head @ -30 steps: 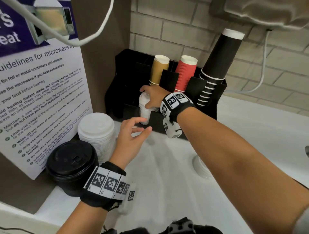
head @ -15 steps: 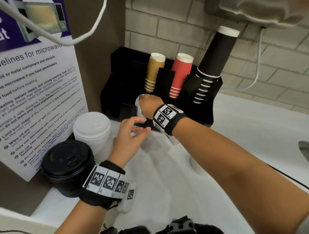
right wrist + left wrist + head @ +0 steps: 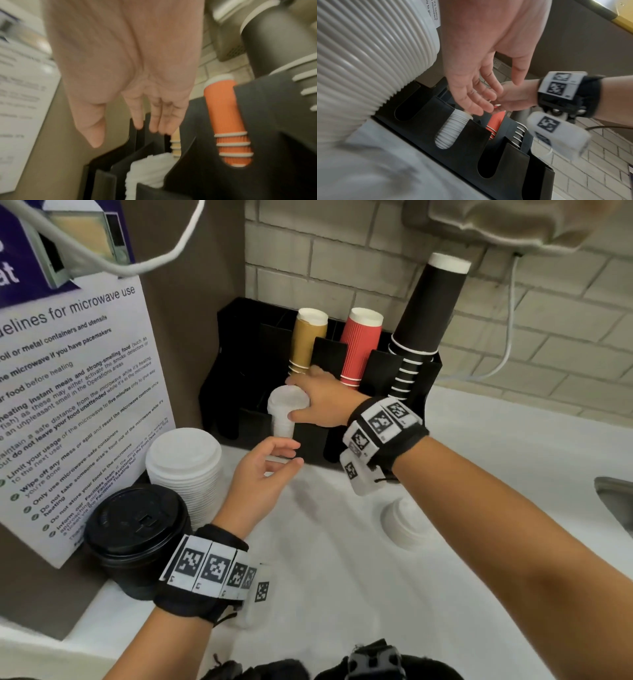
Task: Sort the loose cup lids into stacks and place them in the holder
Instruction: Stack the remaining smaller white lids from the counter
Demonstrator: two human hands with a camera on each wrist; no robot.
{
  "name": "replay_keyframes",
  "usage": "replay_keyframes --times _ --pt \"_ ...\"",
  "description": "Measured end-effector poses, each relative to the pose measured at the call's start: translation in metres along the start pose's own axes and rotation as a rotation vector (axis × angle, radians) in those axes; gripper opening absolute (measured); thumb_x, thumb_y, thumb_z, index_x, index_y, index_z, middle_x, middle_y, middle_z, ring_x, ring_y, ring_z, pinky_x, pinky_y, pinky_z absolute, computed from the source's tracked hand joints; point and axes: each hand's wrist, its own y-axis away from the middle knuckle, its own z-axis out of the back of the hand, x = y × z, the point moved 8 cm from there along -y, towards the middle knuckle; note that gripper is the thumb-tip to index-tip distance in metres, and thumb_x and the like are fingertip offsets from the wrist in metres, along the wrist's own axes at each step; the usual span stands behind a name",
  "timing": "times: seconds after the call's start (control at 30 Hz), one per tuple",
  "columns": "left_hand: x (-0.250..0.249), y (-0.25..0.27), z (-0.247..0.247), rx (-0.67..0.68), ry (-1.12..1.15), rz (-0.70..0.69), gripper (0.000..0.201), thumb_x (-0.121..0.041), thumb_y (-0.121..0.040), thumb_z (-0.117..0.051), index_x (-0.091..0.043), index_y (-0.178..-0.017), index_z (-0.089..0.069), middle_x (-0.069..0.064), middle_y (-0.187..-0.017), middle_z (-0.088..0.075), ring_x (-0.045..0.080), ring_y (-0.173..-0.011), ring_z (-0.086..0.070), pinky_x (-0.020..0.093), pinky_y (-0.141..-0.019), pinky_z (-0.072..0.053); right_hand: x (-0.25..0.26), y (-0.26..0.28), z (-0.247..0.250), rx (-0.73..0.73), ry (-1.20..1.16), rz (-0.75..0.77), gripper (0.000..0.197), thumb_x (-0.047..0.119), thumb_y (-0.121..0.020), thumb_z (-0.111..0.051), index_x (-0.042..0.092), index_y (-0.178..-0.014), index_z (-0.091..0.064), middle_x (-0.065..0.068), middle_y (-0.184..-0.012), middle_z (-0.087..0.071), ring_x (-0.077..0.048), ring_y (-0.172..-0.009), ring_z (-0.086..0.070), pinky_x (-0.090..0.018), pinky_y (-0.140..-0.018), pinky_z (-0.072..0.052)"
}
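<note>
White counter beneath a brick wall: the left hand [image 3: 263, 474], fingers loosely apart, is held empty, while small lids [image 3: 286, 412] are seated in the black holder [image 3: 416, 392] by the right hand [image 3: 318, 402], fingers spread (best pressed straight down, apparently).

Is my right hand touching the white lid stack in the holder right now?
Apart. The right wrist view shows the right hand open, fingers above the lid stack with dark holder visible between.
</note>
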Motion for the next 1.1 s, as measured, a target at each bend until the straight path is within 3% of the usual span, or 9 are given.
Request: replay_keyframes --times 0.13,0.23,0.33,0.5,0.77,0.83,0.93,1.03,1.1 --pt "0.006 0.003 -0.005 0.041 0.007 0.023 0.019 -0.015 -0.090 -0.064 -0.028 -0.104 -0.064 -0.005 -0.099 -0.065 0.018 -0.087 -0.061 0.033 -0.084 -0.049 -0.025 0.062 -0.010 0.194 -0.070 -0.017 0.037 0.035 -0.091 -0.062 0.013 -0.122 -0.062 0.000 -0.109 -0.063 -0.007 -0.085 -0.053 -0.011 -0.070 -0.039" --pt "0.010 0.005 -0.007 0.059 0.012 0.038 0.019 -0.014 -0.090 -0.063 -0.027 -0.104 -0.065 -0.010 -0.095 -0.066 0.019 -0.087 -0.061 0.034 -0.084 -0.050 -0.066 0.110 -0.047 0.443 0.029 -0.172 0.050 0.047 -0.087 -0.064 0.022 -0.130 -0.056 0.005 -0.124 -0.058 -0.010 -0.100 -0.051 -0.020 -0.087 -0.039" --pt "0.012 0.008 -0.010 0.072 0.024 0.045 0.019 -0.013 -0.090 -0.063 -0.028 -0.102 -0.065 -0.010 -0.094 -0.066 0.018 -0.085 -0.060 0.033 -0.079 -0.049 -0.111 0.149 -0.080 0.548 0.074 -0.367 0.084 0.055 -0.069 -0.077 0.029 -0.140 -0.041 0.004 -0.139 -0.045 -0.018 -0.124 -0.047 -0.032 -0.101 -0.041" --pt "0.013 0.010 -0.017 0.091 0.036 0.044 0.020 -0.010 -0.089 -0.062 -0.027 -0.101 -0.065 -0.009 -0.093 -0.065 0.015 -0.082 -0.059 0.032 -0.074 -0.047 -0.143 0.177 -0.110 0.473 -0.061 -0.470 0.104 0.054 -0.050 -0.085 0.040 -0.138 -0.032 0.009 -0.125 -0.043 -0.014 -0.108 -0.046 -0.028 -0.081 -0.041" --pt "0.011 0.014 -0.030 0.127 0.041 0.035 0.021 -0.011 -0.089 -0.063 -0.030 -0.098 -0.065 -0.009 -0.093 -0.065 0.015 -0.082 -0.059 0.032 -0.072 -0.047 -0.146 0.179 -0.095 0.305 -0.086 -0.427 0.084 0.043 -0.062 -0.084 0.032 -0.132 -0.041 0.004 -0.116 -0.048 -0.018 -0.101 -0.048 -0.028 -0.080 -0.040" --pt "0.009 0.015 -0.036 0.157 0.012 0.022 0.022 -0.015 -0.088 -0.067 -0.033 -0.100 -0.064 -0.009 -0.098 -0.065 0.012 -0.083 -0.061 0.023 -0.068 -0.047 -0.137 0.177 -0.077 0.217 -0.146 -0.377 0.081 0.042 -0.062 -0.085 0.031 -0.130 -0.043 0.005 -0.118 -0.051 -0.018 -0.103 -0.050 -0.027 -0.080 -0.040" --pt "0.005 0.023 -0.054 0.281 -0.016 0.033 0.049 -0.032 -0.074 -0.080 -0.042 -0.117 -0.057 -0.016 -0.115 -0.060 0.002 -0.095 -0.063 0.014 -0.072 -0.050 -0.105 0.172 -0.051 0.057 -0.412 -0.255 0.074 0.036 -0.066 -0.086 0.033 -0.127 -0.044 0.009 -0.117 -0.053 -0.013 -0.103 -0.053 -0.022 -0.083 -0.043" --pt "0.000 0.031 -0.076 0.411 0.042 0.018 0.093 -0.044 -0.057 -0.083 -0.050 -0.138 -0.039 -0.019 -0.141 -0.045 0.001 -0.121 -0.052 0.023 -0.093 -0.050 -0.062 0.167 -0.037 -0.011 -0.717 -0.128 0.068 0.022 -0.070 -0.085 0.029 -0.124 -0.045 0.006 -0.114 -0.058 -0.010 -0.099 -0.059 -0.023 -0.085 -0.050" --pt "-0.006 0.034 -0.083 0.416 0.131 -0.006 0.100 -0.038 -0.058 -0.086 -0.049 -0.143 -0.034 -0.015 -0.146 -0.042 0.009 -0.128 -0.050 0.032 -0.098 -0.051 -0.042 0.163 -0.033 -0.034 -0.830 -0.074 0.064 0.015 -0.072 -0.083 0.021 -0.123 -0.046 -0.001 -0.117 -0.062 -0.013 -0.103 -0.063 -0.029 -0.091 -0.052"
